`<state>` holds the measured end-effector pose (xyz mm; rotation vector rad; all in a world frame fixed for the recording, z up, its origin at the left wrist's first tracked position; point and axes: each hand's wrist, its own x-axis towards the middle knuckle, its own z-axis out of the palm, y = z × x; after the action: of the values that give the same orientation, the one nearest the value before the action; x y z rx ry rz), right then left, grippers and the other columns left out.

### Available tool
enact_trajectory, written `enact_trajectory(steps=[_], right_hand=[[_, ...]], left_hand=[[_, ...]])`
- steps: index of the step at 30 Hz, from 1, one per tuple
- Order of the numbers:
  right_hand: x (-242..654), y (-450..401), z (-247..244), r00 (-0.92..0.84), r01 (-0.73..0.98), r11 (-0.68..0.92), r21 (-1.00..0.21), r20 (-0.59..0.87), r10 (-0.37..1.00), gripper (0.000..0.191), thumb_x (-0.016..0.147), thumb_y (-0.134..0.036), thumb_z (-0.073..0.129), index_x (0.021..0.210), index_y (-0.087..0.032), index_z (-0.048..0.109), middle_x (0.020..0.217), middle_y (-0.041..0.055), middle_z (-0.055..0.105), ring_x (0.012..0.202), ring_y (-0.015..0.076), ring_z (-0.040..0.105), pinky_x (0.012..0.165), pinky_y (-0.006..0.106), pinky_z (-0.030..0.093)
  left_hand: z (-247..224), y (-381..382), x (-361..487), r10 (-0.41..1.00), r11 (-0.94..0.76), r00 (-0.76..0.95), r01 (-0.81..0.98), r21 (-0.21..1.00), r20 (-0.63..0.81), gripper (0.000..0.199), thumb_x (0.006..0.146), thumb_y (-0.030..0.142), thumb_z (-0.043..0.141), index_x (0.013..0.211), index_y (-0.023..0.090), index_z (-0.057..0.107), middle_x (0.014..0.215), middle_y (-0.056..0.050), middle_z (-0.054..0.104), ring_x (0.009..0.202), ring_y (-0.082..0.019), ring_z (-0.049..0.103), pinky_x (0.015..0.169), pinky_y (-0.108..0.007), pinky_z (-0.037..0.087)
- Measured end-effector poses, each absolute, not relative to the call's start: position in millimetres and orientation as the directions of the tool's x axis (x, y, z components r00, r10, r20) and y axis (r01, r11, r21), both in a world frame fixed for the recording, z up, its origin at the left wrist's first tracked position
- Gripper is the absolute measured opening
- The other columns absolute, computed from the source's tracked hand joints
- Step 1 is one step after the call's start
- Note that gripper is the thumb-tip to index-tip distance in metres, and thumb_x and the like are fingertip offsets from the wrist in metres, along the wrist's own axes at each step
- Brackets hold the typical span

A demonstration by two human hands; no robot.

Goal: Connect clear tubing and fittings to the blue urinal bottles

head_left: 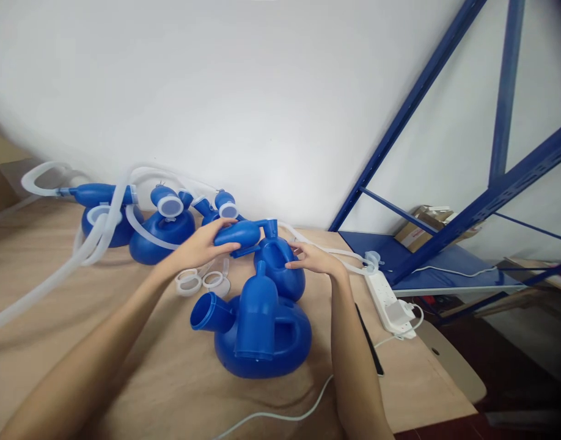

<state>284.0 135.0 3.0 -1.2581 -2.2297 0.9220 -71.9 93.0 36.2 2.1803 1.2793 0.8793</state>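
- Landmark: the front jug, a squat, round-bellied blue plastic jug (287, 360) with a loop handle and a wide angled mouth, standing on the pale wooden table (161, 366). A second blue bottle-shaped plastic piece (256, 315) lies against its top.
- Directly behind the front jug, farther from the person, stands the rear jug, a similar blue plastic jug (289, 284) with a loop handle.
- Behind the front jug and slightly to its left, above the table, is the held piece, a smooth, rounded blue plastic bottle shape (240, 234), its narrower end pointing right towards the rear jug's mouth.
- The left hand (211, 239) has its thumb and fingers closed around the held piece's wide end.
- The right hand (313, 256), behind the front jug and to its right, curves its fingers at the rear jug's handle side; whether they grip or merely steady it, I cannot tell.
- The held piece looks hollow, so probably light, fairly stiff and hardly fragile; its glossy skin could slip or roll. The wide, rounded body seems the best hold, keeping the narrow end free.
- The rear jug would likely be light too; its loop handle offers the surest grip.
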Motion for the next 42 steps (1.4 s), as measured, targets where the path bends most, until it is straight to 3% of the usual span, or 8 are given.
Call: enact_trajectory(steps=[5, 11, 17, 20, 23, 28, 34, 42], right_hand=[[291, 139, 1, -0.462, 0.594, 0.289, -0.751, -0.025, 0.886, 0.084, 0.068, -0.045, 0.095, 0.144, -0.023, 0.066, 0.134, 0.0113, 0.071, 0.123, 0.0326, 0.065, 0.111, 0.053, 0.052], [303, 140, -2, -0.485, 0.557, 0.279, -0.782, -0.034, 0.874, 0.07, 0.069, -0.045, 0.093, 0.134, -0.026, 0.072, 0.143, 0.0083, 0.069, 0.13, 0.0334, 0.063, 0.119, 0.056, 0.045], [320, 142, -7, -0.461, 0.494, 0.214, -0.843, -0.044, 0.887, 0.061, 0.07, -0.038, 0.089, 0.128, -0.023, 0.076, 0.14, 0.009, 0.072, 0.137, 0.0366, 0.06, 0.124, 0.059, 0.039], [323, 142, -8, -0.508, 0.428, 0.195, -0.882, -0.056, 0.86, 0.064, 0.071, -0.035, 0.086, 0.133, -0.023, 0.073, 0.148, 0.0085, 0.067, 0.143, 0.036, 0.056, 0.126, 0.056, 0.038], [327, 142, -9, -0.527, 0.429, 0.218, -0.877, -0.047, 0.849, 0.065, 0.073, -0.029, 0.081, 0.137, -0.023, 0.071, 0.151, 0.0073, 0.065, 0.149, 0.0341, 0.052, 0.129, 0.052, 0.034], [336, 142, -15, -0.456, 0.484, 0.264, -0.834, 0.017, 0.89, 0.072, 0.073, -0.02, 0.075, 0.144, -0.024, 0.065, 0.152, 0.0076, 0.064, 0.147, 0.0342, 0.054, 0.128, 0.053, 0.037], [336, 148, -35, -0.377, 0.465, 0.32, -0.825, 0.143, 0.915, 0.057, 0.081, -0.024, 0.066, 0.138, -0.02, 0.068, 0.147, 0.0109, 0.068, 0.139, 0.0337, 0.06, 0.124, 0.054, 0.042], [332, 150, -42, -0.382, 0.432, 0.33, -0.839, 0.162, 0.91, 0.048, 0.077, -0.018, 0.063, 0.123, -0.022, 0.076, 0.128, 0.0064, 0.078, 0.128, 0.0329, 0.067, 0.118, 0.053, 0.049]], left_hand=[[6, 129, 2, 0.812, -0.568, 0.441, 0.448, 0.69, 0.382, 0.071, 0.087, 0.061, 0.068, 0.141, 0.017, 0.057, 0.146, -0.018, 0.062, 0.136, -0.036, 0.058, 0.119, -0.051, 0.043], [-4, 152, 47, 0.814, -0.56, 0.429, 0.404, 0.723, 0.39, 0.073, 0.101, 0.056, 0.048, 0.16, 0.015, 0.034, 0.153, -0.022, 0.053, 0.147, -0.033, 0.047, 0.125, -0.052, 0.036], [0, 153, 52, 0.798, -0.533, 0.531, 0.401, 0.745, 0.285, 0.067, 0.107, 0.059, 0.026, 0.166, 0.028, 0.031, 0.157, -0.014, 0.055, 0.144, -0.025, 0.056, 0.11, -0.041, 0.052], [4, 168, 44, 0.838, -0.524, 0.437, 0.474, 0.707, 0.328, 0.065, 0.105, 0.058, 0.03, 0.153, 0.019, 0.052, 0.151, -0.017, 0.061, 0.14, -0.029, 0.056, 0.115, -0.045, 0.046], [3, 187, 34, 0.875, -0.484, 0.325, 0.575, 0.659, 0.359, 0.057, 0.099, 0.056, 0.041, 0.119, 0.011, 0.07, 0.122, -0.02, 0.073, 0.119, -0.034, 0.062, 0.106, -0.047, 0.047], [0, 193, 28, 0.834, -0.545, 0.451, 0.577, 0.608, 0.319, 0.052, 0.092, 0.059, 0.049, 0.062, 0.018, 0.058, 0.062, -0.005, 0.058, 0.067, -0.019, 0.053, 0.066, -0.032, 0.039], [9, 172, 29, 0.727, -0.639, 0.637, 0.493, 0.591, 0.254, 0.056, 0.089, 0.06, 0.056, 0.054, 0.019, 0.039, 0.054, 0.003, 0.035, 0.055, -0.01, 0.031, 0.058, -0.029, 0.025], [17, 166, 20, 0.687, -0.628, 0.706, 0.455, 0.631, 0.174, 0.052, 0.092, 0.058, 0.048, 0.058, 0.019, 0.043, 0.055, 0.002, 0.041, 0.054, -0.01, 0.036, 0.057, -0.027, 0.029]])
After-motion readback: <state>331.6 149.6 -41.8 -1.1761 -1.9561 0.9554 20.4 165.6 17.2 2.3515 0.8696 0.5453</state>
